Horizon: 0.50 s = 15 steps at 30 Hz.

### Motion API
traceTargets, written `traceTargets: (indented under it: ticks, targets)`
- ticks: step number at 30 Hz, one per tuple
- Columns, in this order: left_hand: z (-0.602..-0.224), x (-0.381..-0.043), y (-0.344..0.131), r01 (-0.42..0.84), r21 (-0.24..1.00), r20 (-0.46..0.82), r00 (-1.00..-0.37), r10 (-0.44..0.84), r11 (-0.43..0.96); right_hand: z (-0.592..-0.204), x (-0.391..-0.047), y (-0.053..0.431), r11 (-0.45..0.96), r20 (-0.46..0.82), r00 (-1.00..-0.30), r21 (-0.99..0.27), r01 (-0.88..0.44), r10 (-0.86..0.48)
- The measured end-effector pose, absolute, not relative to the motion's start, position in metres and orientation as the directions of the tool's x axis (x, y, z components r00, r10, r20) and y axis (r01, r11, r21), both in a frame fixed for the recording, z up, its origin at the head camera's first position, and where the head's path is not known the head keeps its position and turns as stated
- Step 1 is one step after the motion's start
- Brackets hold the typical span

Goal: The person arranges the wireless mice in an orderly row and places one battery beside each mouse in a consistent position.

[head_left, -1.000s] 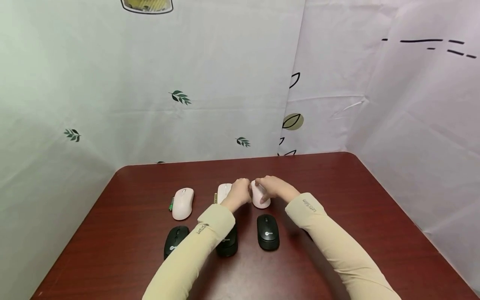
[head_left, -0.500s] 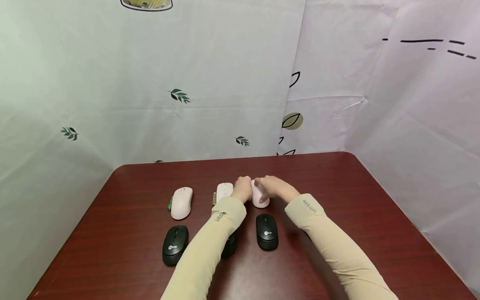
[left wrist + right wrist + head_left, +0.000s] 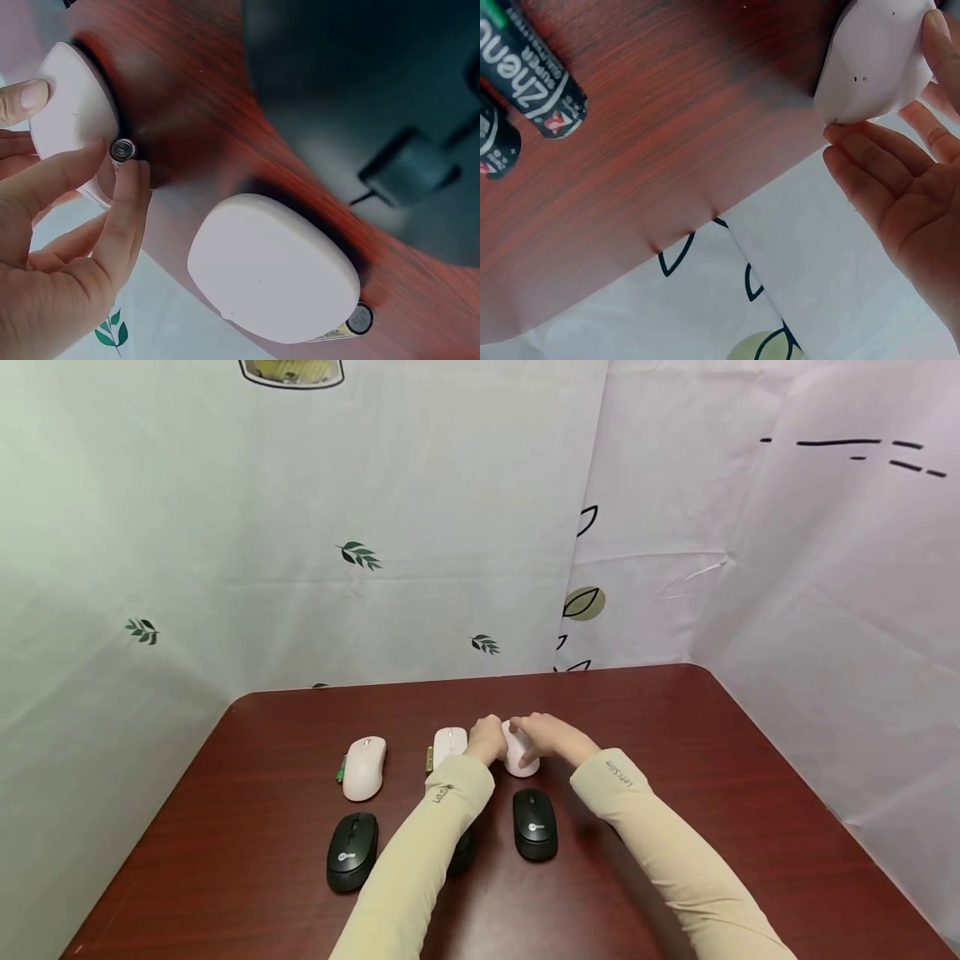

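Note:
My right hand (image 3: 551, 735) holds a white computer mouse (image 3: 516, 758) at the back middle of the table; in the right wrist view its fingertips lie along the edge of that mouse (image 3: 877, 64). From the left, my left hand (image 3: 486, 739) comes right up to the mouse. In the left wrist view the left hand (image 3: 82, 240) pinches a small battery (image 3: 123, 150) between thumb and fingers, tight against the mouse's side. The right hand's thumb (image 3: 26, 101) rests on top of the mouse there.
Two more white mice, one mid-table (image 3: 450, 742) and one left (image 3: 364, 768), each have a battery (image 3: 430, 760) alongside. Black mice stand nearer, one left (image 3: 352, 852), one right (image 3: 535, 825), another partly under the left sleeve (image 3: 462, 852). Dark batteries (image 3: 536, 67) lie right of the held mouse.
My left forearm has swung to the right, and the hand has shifted slightly right with it. The left black mouse came into full view. The right hand stays on the white mouse.

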<state>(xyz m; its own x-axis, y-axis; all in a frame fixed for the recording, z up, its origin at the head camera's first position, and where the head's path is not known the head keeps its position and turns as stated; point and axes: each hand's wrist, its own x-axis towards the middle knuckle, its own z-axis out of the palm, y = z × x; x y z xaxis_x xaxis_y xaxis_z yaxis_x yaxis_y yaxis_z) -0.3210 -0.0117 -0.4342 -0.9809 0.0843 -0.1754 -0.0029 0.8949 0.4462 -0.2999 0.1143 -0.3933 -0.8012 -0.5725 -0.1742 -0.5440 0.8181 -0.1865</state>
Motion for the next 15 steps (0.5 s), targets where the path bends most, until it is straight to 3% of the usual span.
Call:
traceTargets:
  ticks: [8,15]
  targets:
    - [-0.410,-0.297,-0.013,-0.010,0.444,-0.169,-0.983,0.073,0.896,-0.393,-0.305,0.113,0.824,-0.203,-0.802,-0.235,-0.516,-0.561]
    - [-0.408,-0.293,-0.019,0.041,0.473,-0.122,-0.986,0.112,0.880,-0.379,-0.310,0.121,0.817,-0.348,-0.749,-0.369,-0.443,-0.564]
